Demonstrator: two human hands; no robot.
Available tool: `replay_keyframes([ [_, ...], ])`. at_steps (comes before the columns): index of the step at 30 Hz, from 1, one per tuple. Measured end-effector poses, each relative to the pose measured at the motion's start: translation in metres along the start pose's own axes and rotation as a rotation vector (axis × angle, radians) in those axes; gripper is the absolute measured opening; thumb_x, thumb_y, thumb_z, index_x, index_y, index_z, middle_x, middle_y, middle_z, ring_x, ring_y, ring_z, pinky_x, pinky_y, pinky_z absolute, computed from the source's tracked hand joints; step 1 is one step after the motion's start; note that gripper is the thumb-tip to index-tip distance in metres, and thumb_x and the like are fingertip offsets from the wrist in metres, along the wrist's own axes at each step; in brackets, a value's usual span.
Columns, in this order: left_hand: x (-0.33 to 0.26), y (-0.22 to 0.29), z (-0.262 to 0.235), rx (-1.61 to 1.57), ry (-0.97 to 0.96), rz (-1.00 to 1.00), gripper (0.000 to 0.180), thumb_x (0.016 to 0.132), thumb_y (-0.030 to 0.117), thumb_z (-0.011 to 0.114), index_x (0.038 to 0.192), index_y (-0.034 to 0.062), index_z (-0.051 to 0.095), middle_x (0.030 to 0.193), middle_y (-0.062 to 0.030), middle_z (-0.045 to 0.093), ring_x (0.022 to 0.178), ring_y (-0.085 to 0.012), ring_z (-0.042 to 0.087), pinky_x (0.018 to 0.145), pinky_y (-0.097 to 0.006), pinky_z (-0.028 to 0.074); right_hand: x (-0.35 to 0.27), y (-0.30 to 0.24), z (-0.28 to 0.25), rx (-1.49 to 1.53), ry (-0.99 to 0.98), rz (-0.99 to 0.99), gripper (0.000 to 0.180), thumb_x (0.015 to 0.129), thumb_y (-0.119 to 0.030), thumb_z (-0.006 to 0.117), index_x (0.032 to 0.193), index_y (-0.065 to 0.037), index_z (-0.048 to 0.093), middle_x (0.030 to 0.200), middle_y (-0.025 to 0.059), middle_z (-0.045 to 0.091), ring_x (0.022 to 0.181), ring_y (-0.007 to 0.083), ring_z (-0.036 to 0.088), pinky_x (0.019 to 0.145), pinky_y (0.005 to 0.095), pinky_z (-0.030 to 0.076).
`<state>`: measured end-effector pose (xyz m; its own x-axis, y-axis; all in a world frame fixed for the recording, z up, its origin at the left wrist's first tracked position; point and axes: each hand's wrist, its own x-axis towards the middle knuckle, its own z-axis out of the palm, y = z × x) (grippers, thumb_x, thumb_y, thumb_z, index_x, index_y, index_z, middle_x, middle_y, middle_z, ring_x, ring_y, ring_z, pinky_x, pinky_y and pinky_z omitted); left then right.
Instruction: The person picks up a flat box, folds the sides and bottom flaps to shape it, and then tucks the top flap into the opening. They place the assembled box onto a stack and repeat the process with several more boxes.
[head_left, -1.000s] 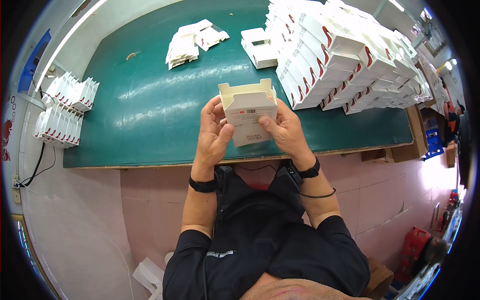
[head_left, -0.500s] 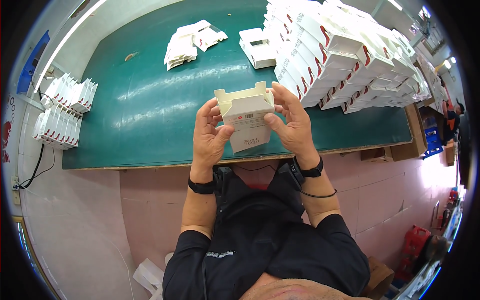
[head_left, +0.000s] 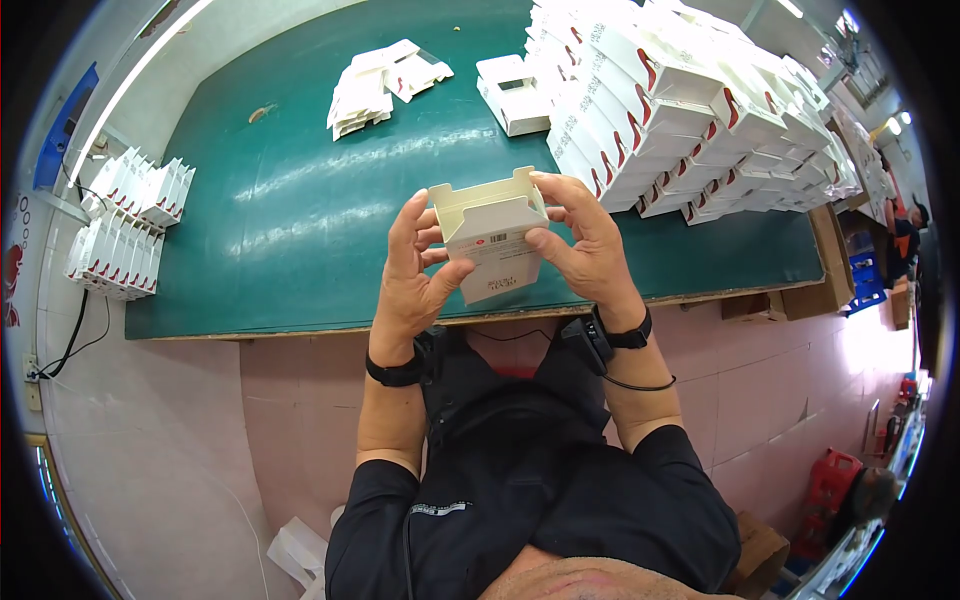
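A black shirt is seen closest, with the forearms reaching forward from it; a black strap is worn on each wrist. Ahead of these, just inside the near edge of the bench, a small white carton is held up between both hands, tilted, with its pale inside showing through the open top and its end flaps standing out. The carton is gripped on its left side by the left hand, the thumb laid on the front face and the fingers spread around the far side. Its right side is clamped by the right hand, with the thumb pressed on the front and the forefinger brought to the upper rim.

Farther off on the right, a large stack of white cartons marked with red shoe shapes is piled on the green bench top. Just beside the stack's left side, a white box with an opening is laid. Left of that box, a loose pile of flattened-looking cartons is spread. By the bench's left side, more white cartons are ranged upright in rows. Beyond the bench at far right, a blue crate is seen near another person.
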<state>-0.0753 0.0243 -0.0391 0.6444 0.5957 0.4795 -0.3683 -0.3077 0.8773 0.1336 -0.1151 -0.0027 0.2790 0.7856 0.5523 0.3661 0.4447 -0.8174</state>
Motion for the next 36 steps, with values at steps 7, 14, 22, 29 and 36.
replay_keyframes([
  [7, 0.004, 0.010, -0.002, 0.068, -0.042, -0.001, 0.093, 0.088, 0.024, 0.090, 0.163, 0.0176, 0.036, 0.145, -0.0128, 0.059, 0.123, -0.0272, 0.066, 0.094, -0.042, 0.060, -0.002, 0.001, 0.000, 0.009, 0.010, 0.024, 0.061, 0.095, -0.012, 0.080, 0.151, -0.005, 0.055, 0.145, 0.0102, 0.059, 0.129, 0.0208, 0.058, 0.103, 0.0378, 0.052],
  [14, 0.003, 0.004, -0.006, 0.051, -0.053, 0.018, 0.090, 0.086, 0.021, 0.091, 0.160, 0.0170, 0.040, 0.145, -0.0122, 0.058, 0.123, -0.0272, 0.066, 0.095, -0.043, 0.060, -0.003, 0.003, 0.000, 0.007, 0.014, -0.015, 0.064, 0.095, -0.014, 0.081, 0.152, -0.005, 0.054, 0.144, 0.0102, 0.060, 0.129, 0.0207, 0.059, 0.104, 0.0379, 0.051],
  [22, 0.002, 0.000, -0.009, 0.081, -0.114, 0.066, 0.076, 0.083, 0.016, 0.093, 0.145, 0.0138, 0.050, 0.143, -0.0092, 0.052, 0.127, -0.0240, 0.060, 0.096, -0.041, 0.059, -0.003, 0.000, 0.002, 0.004, 0.040, -0.018, 0.064, 0.094, -0.017, 0.083, 0.150, -0.006, 0.055, 0.145, 0.0126, 0.059, 0.128, 0.0202, 0.058, 0.106, 0.0388, 0.050],
  [29, 0.008, 0.012, -0.003, 0.081, -0.102, 0.095, 0.072, 0.080, 0.012, 0.094, 0.137, 0.0134, 0.050, 0.135, -0.0083, 0.052, 0.125, -0.0228, 0.057, 0.096, -0.041, 0.058, 0.003, -0.003, 0.001, 0.072, 0.051, -0.068, 0.051, 0.092, -0.014, 0.085, 0.135, -0.007, 0.060, 0.142, 0.0128, 0.060, 0.125, 0.0204, 0.060, 0.104, 0.0383, 0.052],
  [36, 0.012, 0.003, -0.001, 0.007, -0.083, 0.159, 0.070, 0.080, 0.011, 0.095, 0.134, 0.0116, 0.049, 0.141, -0.0115, 0.052, 0.128, -0.0238, 0.056, 0.098, -0.040, 0.057, 0.000, -0.003, 0.003, 0.180, 0.112, -0.042, 0.047, 0.090, -0.011, 0.087, 0.129, -0.007, 0.061, 0.137, 0.0126, 0.063, 0.123, 0.0204, 0.062, 0.097, 0.0362, 0.056],
])
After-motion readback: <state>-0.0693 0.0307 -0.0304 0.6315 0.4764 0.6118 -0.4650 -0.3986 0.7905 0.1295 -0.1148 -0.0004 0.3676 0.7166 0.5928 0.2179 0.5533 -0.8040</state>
